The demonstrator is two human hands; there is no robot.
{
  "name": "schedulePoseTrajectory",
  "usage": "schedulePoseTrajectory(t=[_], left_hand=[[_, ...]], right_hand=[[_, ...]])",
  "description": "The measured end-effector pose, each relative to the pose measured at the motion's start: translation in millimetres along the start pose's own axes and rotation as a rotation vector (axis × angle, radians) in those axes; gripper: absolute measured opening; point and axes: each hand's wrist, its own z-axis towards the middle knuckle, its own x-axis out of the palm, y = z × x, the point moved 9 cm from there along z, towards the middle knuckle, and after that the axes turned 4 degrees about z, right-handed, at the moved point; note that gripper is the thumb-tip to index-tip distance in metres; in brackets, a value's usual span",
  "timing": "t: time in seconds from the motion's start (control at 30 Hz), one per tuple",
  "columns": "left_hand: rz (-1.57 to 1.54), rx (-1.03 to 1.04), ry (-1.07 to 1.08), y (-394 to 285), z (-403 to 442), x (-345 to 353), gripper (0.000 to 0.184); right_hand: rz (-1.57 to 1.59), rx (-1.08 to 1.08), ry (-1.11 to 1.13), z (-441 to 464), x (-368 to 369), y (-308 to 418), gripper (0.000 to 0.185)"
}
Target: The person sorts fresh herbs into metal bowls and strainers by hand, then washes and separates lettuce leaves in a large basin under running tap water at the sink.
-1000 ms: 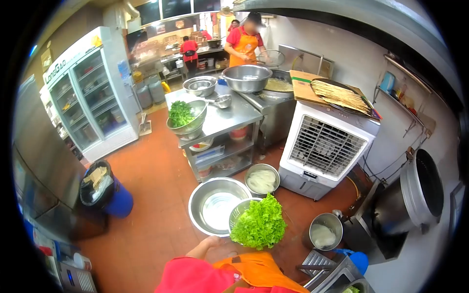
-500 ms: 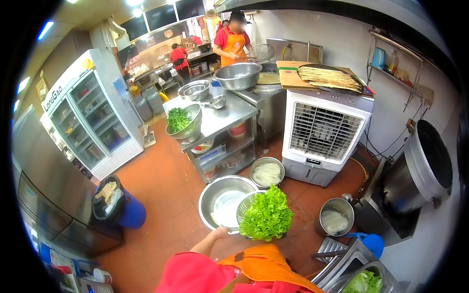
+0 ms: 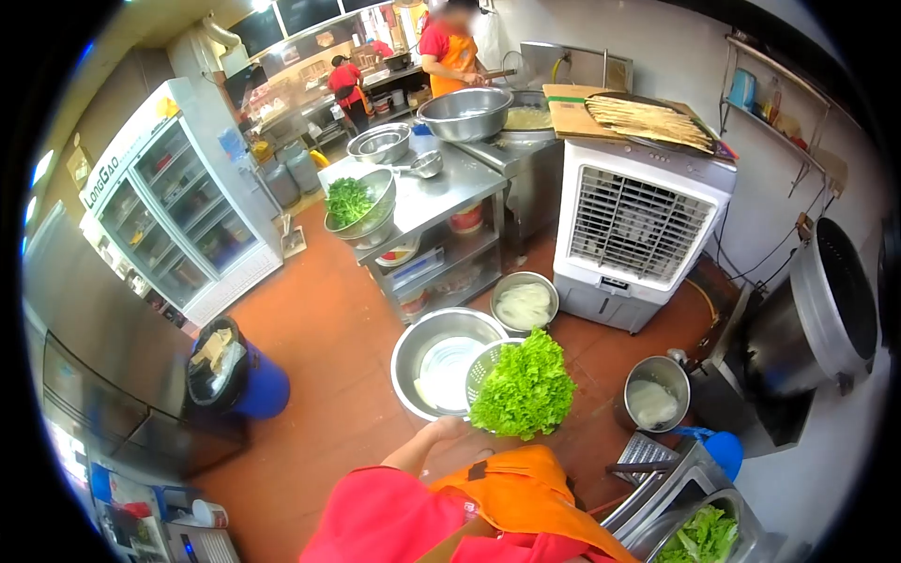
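Observation:
My left hand (image 3: 445,431) is closed at the rim of a perforated metal colander (image 3: 483,364) and holds it over the floor. Leafy green lettuce (image 3: 526,387) heaps up over the colander's right side and hides much of it. Just behind the colander stands a wide steel basin (image 3: 410,361), partly covered by it in this view. A smaller pot (image 3: 525,304) with pale, whitish contents sits beyond the lettuce. My right hand does not show; my red sleeve and orange apron fill the bottom.
A steel table (image 3: 441,202) bears bowls and a strainer of greens (image 3: 348,201). Right of it stands an air cooler (image 3: 638,235) topped with thin sticks. A blue bin (image 3: 262,385) is left, a metal pot (image 3: 657,394) right. A co-worker (image 3: 450,56) stands behind.
The view has shifted, so the surroundings sit slightly right, with the table and co-worker higher. My left hand still holds the colander of lettuce near the basin.

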Motion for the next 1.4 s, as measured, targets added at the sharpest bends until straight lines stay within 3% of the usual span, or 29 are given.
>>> schedulePoseTrajectory(t=[0.47,0.63,0.87,0.97,1.07,1.17,1.27,1.4], left_hand=[[-0.025,-0.075,0.021,42,-5,-4,0.031],[-0.011,-0.069,-0.045,38,-18,-9,0.032],[0.016,-0.042,0.052,45,-31,16,0.034],[-0.176,-0.248,0.192,39,-47,18,0.036],[-0.188,-0.261,0.197,52,-25,35,0.036],[-0.093,-0.097,0.056,48,1,24,0.035],[-0.071,-0.094,0.020,39,15,11,0.033],[0.017,0.128,-0.063,16,23,-9,0.037]], right_hand=[[0.067,0.033,-0.034,2,-18,-34,0.068],[0.073,0.031,-0.014,5,-3,-18,0.069],[0.073,0.041,0.023,4,22,6,0.069],[0.075,0.040,0.032,4,26,11,0.069],[0.083,0.051,0.044,1,30,11,0.069],[0.094,0.066,0.057,-2,38,11,0.069],[0.091,0.073,0.064,-2,42,14,0.070],[0.104,0.089,0.061,-3,52,13,0.070]])
